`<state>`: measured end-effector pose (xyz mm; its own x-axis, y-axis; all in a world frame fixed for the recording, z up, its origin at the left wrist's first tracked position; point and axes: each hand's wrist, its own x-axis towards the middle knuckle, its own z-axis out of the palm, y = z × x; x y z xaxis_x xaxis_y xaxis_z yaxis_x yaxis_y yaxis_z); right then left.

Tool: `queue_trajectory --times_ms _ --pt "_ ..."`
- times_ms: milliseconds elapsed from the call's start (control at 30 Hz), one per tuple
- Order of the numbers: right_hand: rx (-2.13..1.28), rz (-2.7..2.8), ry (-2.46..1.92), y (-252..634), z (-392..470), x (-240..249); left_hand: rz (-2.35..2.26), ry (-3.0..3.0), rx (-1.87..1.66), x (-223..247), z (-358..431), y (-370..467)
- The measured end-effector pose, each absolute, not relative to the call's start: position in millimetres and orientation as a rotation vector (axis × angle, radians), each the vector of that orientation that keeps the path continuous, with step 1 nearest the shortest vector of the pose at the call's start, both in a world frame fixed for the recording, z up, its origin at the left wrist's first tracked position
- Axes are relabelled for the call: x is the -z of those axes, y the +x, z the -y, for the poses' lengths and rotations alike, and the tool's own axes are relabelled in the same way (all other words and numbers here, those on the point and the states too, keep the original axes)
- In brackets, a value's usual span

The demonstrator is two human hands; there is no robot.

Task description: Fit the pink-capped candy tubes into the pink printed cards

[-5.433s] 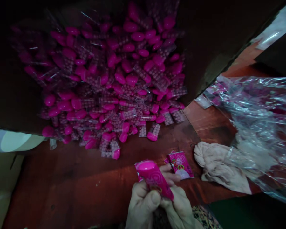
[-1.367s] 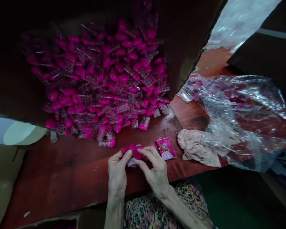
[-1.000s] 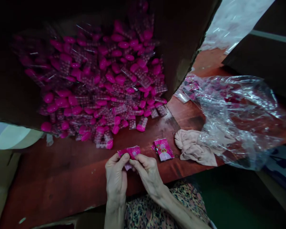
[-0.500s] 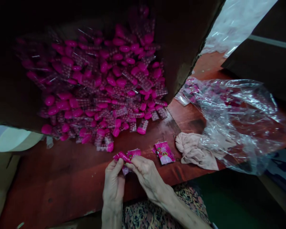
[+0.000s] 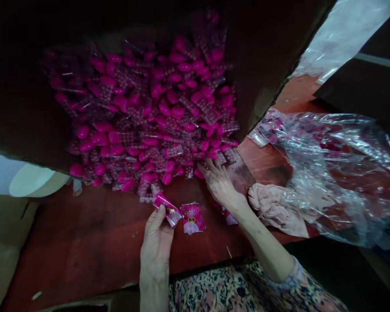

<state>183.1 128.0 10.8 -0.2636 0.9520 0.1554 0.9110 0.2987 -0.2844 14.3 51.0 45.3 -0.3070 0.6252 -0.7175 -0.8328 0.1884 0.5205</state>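
Note:
My left hand [image 5: 157, 236] pinches a shiny pink printed sachet [image 5: 167, 209] between thumb and fingers, above the red table. Over the front edge of a heap of clear bottles with pink caps [image 5: 177, 110], my right hand [image 5: 219, 182] reaches with fingers spread. Its fingertips are at one pink-capped bottle [image 5: 199, 173], which they partly cover. A small stack of pink sachets [image 5: 192, 218] lies between the hands. More sachets [image 5: 229, 217] show partly beneath my right forearm. The bottles hold small pale pink balls.
A dark open carton [image 5: 263, 93] surrounds the heap. To the right lie a crumpled beige cloth [image 5: 277, 208] and a large clear plastic bag [image 5: 341, 173] with pink packets in it. A pale bowl [image 5: 35, 181] stands at the left, near a cardboard box [image 5: 6, 242].
My right hand has left the sachet and moved forward to the heap's edge. The left hand keeps the sachet, which is now more fully visible. The view has shifted slightly.

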Motion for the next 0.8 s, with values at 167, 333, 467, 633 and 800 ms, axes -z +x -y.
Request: queue_trajectory --times_ms 167,333,467,633,800 --pt "-0.168 2.301 -1.660 189.9 -124.6 -2.6 -1.128 -0.335 -1.451 -53.3 -57.0 14.5" --pt "-0.220 2.243 -1.609 187.3 -121.6 0.5 -1.090 -0.336 -1.470 -53.6 -59.3 14.9" --pt "-0.319 2.129 -1.603 179.0 -106.8 -14.9 -1.094 -0.309 -1.504 -52.7 -60.3 14.4" --pt "-0.913 1.626 -1.450 163.9 -66.4 -46.3 -1.114 -0.274 -1.560 -56.6 -61.5 20.6" --pt "-1.145 1.307 -1.341 146.0 -46.4 -56.0 -1.051 -0.099 -1.579 -57.0 -60.8 33.1"
